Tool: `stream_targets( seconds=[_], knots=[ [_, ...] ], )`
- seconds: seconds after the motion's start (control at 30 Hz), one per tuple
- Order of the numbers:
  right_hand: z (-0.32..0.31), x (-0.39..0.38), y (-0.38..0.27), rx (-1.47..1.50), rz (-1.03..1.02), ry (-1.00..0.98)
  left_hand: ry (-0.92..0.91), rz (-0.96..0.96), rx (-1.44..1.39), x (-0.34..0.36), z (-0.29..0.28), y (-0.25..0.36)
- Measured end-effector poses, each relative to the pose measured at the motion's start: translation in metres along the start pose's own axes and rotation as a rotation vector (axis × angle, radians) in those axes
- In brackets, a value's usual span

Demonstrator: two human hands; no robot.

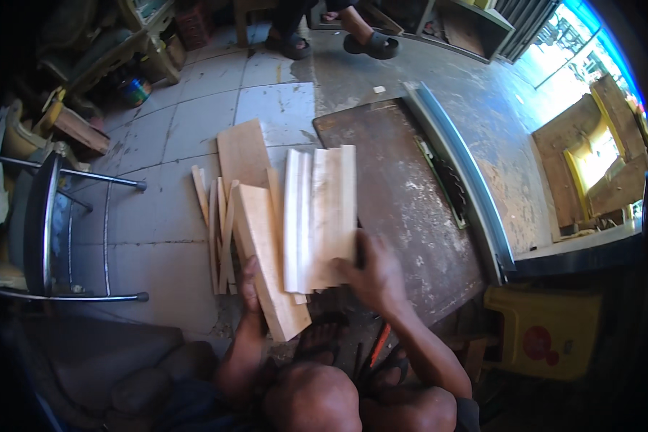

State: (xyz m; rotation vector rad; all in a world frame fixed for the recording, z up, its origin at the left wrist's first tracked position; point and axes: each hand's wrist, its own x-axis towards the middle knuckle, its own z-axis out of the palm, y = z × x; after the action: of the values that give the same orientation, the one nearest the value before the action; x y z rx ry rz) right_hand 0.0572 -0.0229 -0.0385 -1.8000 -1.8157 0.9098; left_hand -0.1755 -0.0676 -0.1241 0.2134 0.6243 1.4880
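My left hand (250, 289) is closed on a thick pale wooden board (263, 255), its fingers against the left edge. The board slants upright in front of my knees. To its right stands a bundle of pale wooden strips (327, 209) side by side, some with ridged faces. My right hand (374, 272) grips this bundle at its lower right, thumb across the front; the fingers behind are hidden. The bundle is slightly blurred. Just left of the thick board lie several thin wooden sticks (219, 230), and a wider flat board (243, 151) lies behind it.
A worn dark panel (417, 223) lies on the right, with a metal rail (468, 180) along its far side. A metal-legged chair (50, 223) lies on the left. A yellow plastic stool (543, 331) is at lower right. Another person's sandalled foot (371, 45) shows at the top.
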Motion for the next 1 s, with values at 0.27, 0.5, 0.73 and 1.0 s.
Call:
stream_targets(
  seconds=[0.27, 0.5, 0.73, 1.0],
  knots=[
    [0.107, 0.01, 0.004, 0.137, -0.215, -0.283, 0.66, 0.188, 0.764, -0.006, -0.076, 0.069],
    [0.022, -0.036, 0.017, 0.458, -0.466, -0.618, 0.569, 0.39, 0.868, -0.028, 0.039, 0.007],
    [-0.121, -0.074, 0.083, 0.433, -0.43, -0.396, 0.146, 0.288, 0.786, -0.005, 0.145, -0.062],
    [-0.135, -0.136, 0.211, 0.716, 0.395, -0.155, 0.226, 0.165, 0.968, -0.025, 0.162, -0.095]
  ],
)
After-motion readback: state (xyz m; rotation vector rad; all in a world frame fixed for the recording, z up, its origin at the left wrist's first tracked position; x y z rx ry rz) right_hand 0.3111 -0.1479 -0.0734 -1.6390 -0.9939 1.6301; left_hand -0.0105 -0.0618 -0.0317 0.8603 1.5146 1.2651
